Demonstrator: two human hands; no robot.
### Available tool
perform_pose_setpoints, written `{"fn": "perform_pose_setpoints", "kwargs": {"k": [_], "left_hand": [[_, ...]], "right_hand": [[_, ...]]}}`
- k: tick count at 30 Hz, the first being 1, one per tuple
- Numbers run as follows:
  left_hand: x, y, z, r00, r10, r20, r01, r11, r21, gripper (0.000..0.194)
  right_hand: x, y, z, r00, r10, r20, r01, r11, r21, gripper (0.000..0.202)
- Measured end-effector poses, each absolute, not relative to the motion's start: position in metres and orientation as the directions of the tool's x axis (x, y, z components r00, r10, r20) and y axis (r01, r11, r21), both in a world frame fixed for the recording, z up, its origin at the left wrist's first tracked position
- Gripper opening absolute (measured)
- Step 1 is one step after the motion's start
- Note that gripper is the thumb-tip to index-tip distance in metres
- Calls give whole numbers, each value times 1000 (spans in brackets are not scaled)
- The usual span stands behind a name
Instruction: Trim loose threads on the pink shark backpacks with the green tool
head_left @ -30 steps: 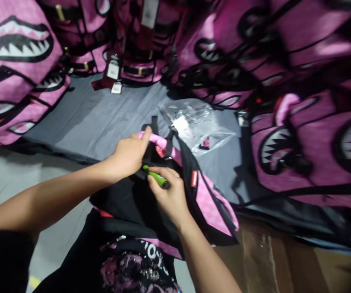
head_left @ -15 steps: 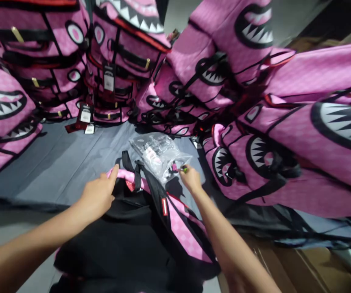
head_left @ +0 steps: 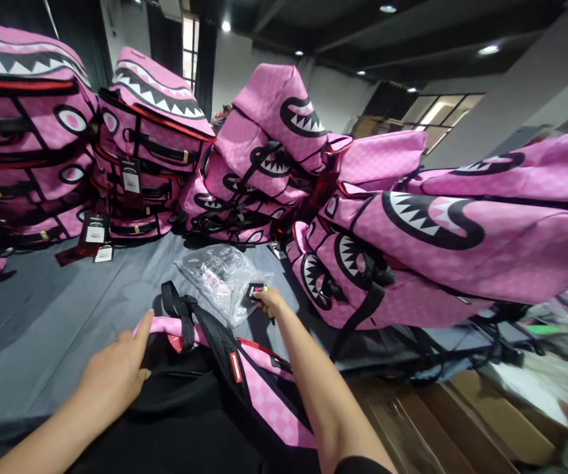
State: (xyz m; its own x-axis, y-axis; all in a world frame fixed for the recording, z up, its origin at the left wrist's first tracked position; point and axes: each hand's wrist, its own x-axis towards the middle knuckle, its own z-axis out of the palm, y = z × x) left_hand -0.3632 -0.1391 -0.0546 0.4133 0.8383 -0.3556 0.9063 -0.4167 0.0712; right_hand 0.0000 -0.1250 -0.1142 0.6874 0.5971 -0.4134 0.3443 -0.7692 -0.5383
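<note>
A black and pink backpack (head_left: 278, 401) lies in front of me with its black side up, partly over the table's near edge. My left hand (head_left: 116, 368) is closed on its pink top edge, index finger stretched along it. Further forward, my right hand (head_left: 270, 300) pinches a small yellow-green and black object (head_left: 265, 290), its kind unclear. A dark piece with a pink patch (head_left: 254, 290) shows at those fingertips, against the clear plastic bag (head_left: 214, 268). Black straps (head_left: 178, 301) stand up from the backpack's top.
Pink shark-mouth bags are stacked along the back, with hang tags (head_left: 130, 181) on some. More pink bags (head_left: 426, 220) lie at right. A grey cloth (head_left: 66, 322) covers the table. Cardboard boxes (head_left: 491, 408) stand below its right edge.
My view has tilted up and shifted right, showing the ceiling and windows. The right hand's small object and the dark piece show more plainly. My left hand keeps its place on the backpack.
</note>
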Motion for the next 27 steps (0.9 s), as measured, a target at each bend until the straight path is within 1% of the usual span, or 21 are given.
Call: {"fn": "perform_pose_setpoints", "kwargs": {"k": [2,5,8,9,10,11,12,14,16,18,19,21,23,24,25,27], "left_hand": [[-363,-140,-53,421,844,-332,904,-420,79,83],[-363,-143,-49,437,844,-312,898,-426,107,85],[-363,-145,-43,461,845,-271,887,-440,138,89],[-363,-145,-42,464,846,-261,886,-442,142,90],[-363,-145,-41,468,846,-256,884,-445,147,91],[-363,-145,-41,472,844,-255,881,-447,154,91],[-363,-145,-40,474,842,-256,880,-447,160,92],[-364,-146,-38,480,841,-248,876,-448,178,92],[-367,-147,-35,489,842,-227,870,-454,193,91],[-375,-149,-34,499,842,-205,860,-452,238,87],[-381,-150,-34,509,839,-194,847,-446,290,84],[-398,-154,-41,544,822,-170,780,-421,464,78],[-417,-163,-54,574,809,-128,670,-375,641,81],[-425,-169,-62,573,813,-106,627,-351,696,86],[-431,-176,-71,555,827,-87,605,-330,724,91],[-438,-188,-87,485,872,-65,622,-292,726,97]], "right_hand": [[-1,-141,-96,661,644,-384,376,-728,-574,25],[-16,-171,-63,591,759,-274,475,-601,-643,17],[-54,-194,-35,441,883,-160,557,-409,-723,15],[-72,-200,-29,374,921,-111,576,-324,-751,17],[-92,-206,-26,280,959,-32,610,-204,-765,20],[-113,-211,-25,183,983,21,656,-107,-748,21],[-134,-215,-25,86,996,30,706,-40,-707,21],[-169,-221,-28,-51,998,-29,823,26,-567,26],[-191,-223,-32,-91,989,-119,917,37,-396,34],[-201,-221,-32,-85,981,-172,961,35,-276,36],[-203,-220,-31,-78,978,-191,970,30,-242,35],[-203,-219,-27,-66,972,-224,976,17,-215,35],[-204,-218,-24,-84,965,-249,982,37,-188,36],[-205,-217,-23,-110,957,-268,984,68,-162,36],[-207,-215,-24,-144,945,-295,985,108,-135,36],[-213,-211,-28,-207,912,-354,978,186,-91,35]]}}
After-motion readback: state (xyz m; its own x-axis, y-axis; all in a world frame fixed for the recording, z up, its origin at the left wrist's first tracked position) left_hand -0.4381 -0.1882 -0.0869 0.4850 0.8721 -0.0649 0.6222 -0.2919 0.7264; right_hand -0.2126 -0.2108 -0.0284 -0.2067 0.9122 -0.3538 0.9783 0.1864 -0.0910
